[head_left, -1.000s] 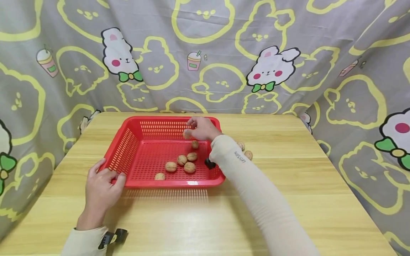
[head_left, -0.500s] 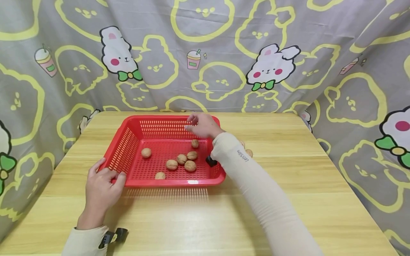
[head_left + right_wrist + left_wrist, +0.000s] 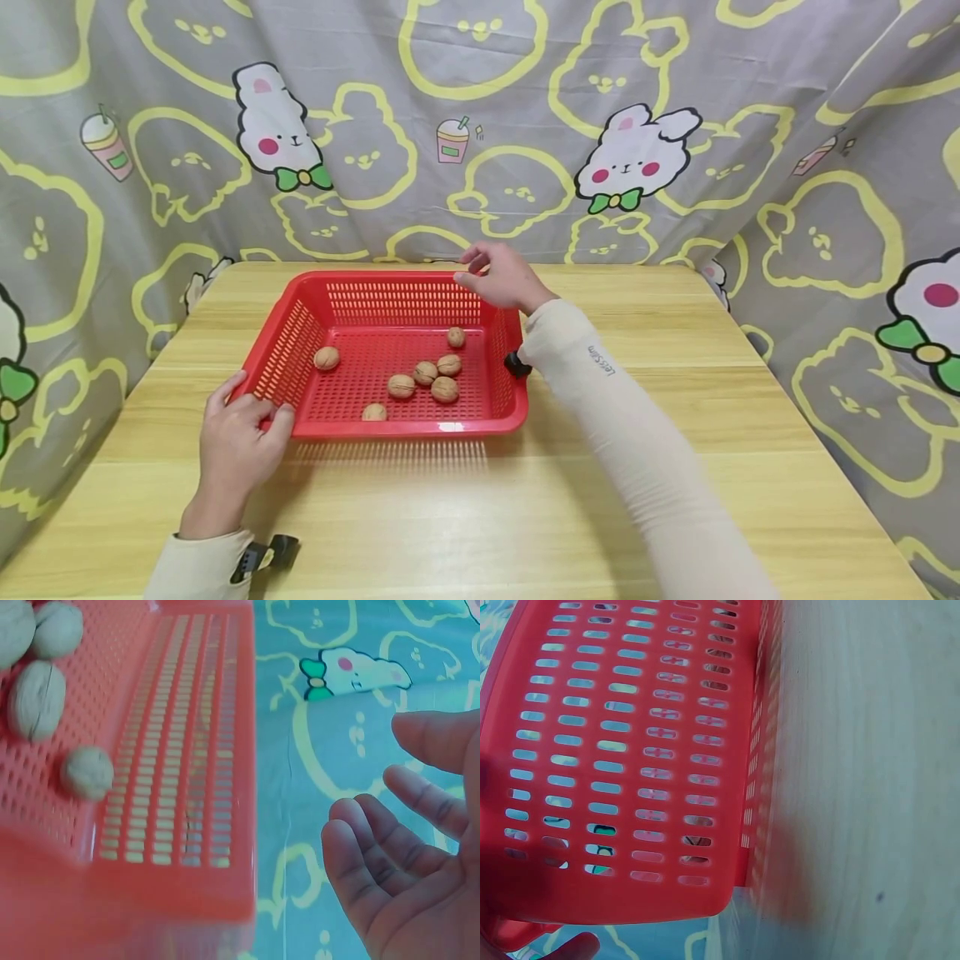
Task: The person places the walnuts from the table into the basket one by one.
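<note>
A red plastic basket (image 3: 411, 428) with slotted walls stands on the table, and several walnuts (image 3: 401, 386) lie on its floor. One walnut (image 3: 326, 358) sits apart near the left wall; another walnut (image 3: 456, 337) is by the back right. My left hand (image 3: 240, 442) grips the rim at the front left corner. Above the back right corner, my right hand (image 3: 504, 275) is raised with nothing in it. The right wrist view shows that hand's fingers (image 3: 360, 859) loosely bent and spread from the thumb, outside the basket wall (image 3: 172, 742).
The wooden table (image 3: 675, 400) extends to the right and in front of the basket. A patterned curtain (image 3: 517, 100) hangs behind the table and along both sides. The right sleeve (image 3: 630, 425) crosses over the table and hides part of it.
The right hand has let go of a walnut, which rolled to the basket's left side. That hand has since moved up and right. My left hand has kept its place on the rim.
</note>
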A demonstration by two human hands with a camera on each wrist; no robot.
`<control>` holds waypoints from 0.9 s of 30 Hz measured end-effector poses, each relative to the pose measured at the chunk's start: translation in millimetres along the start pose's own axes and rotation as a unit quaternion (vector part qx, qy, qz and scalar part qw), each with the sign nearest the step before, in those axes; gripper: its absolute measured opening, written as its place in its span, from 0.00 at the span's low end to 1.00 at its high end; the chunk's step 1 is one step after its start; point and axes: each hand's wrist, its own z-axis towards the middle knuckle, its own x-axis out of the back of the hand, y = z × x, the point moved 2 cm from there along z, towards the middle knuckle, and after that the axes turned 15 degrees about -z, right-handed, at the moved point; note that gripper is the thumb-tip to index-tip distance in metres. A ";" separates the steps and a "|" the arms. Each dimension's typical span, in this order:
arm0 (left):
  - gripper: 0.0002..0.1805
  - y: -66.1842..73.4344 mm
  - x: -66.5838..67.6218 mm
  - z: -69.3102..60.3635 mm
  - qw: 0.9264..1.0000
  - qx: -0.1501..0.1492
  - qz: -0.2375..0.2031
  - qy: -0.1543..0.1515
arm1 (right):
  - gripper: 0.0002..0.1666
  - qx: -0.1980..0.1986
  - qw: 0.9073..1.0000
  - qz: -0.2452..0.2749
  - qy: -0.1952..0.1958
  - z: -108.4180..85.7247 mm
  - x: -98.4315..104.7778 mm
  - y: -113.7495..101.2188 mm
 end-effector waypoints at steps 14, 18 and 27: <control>0.14 0.4 0.1 0.0 1.000 0.000 0.003 -0.004 | 0.20 -0.064 0.997 -0.029 0.028 -20.9 20.9 67.2; 0.14 0.3 0.7 -0.1 1.000 -0.001 0.001 -0.004 | 0.21 -0.074 0.996 -0.041 0.021 -28.9 22.9 86.5; 0.14 -0.7 0.5 -0.7 1.000 0.001 0.001 -0.007 | 0.22 -0.087 0.994 -0.067 0.004 -49.1 20.2 125.2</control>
